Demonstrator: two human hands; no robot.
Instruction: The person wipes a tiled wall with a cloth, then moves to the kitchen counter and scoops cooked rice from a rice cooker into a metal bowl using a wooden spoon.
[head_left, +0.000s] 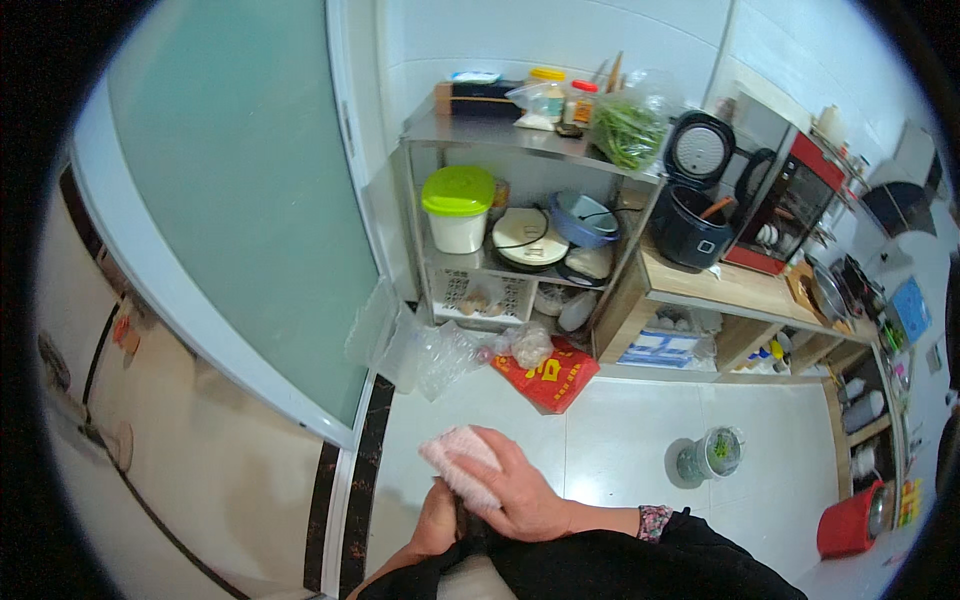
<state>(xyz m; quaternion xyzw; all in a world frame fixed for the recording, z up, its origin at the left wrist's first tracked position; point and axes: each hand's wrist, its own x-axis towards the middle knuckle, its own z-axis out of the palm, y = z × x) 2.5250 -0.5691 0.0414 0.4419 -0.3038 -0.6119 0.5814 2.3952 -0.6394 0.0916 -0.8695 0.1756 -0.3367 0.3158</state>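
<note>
My right hand presses a folded pale pink fluffy cloth with its fingers spread over it. Under the cloth, close to my body, is a dark object; most of it is hidden, and I cannot tell what it is. My left hand grips this dark object from the left side, its thumb up near the cloth. Both hands are low before my black clothing, above the white tiled floor.
A frosted glass door stands at left. Ahead is a metal shelf with tubs and bags. A red bag lies on the floor, and a clear bin stands to the right. An open rice cooker sits on the wooden counter.
</note>
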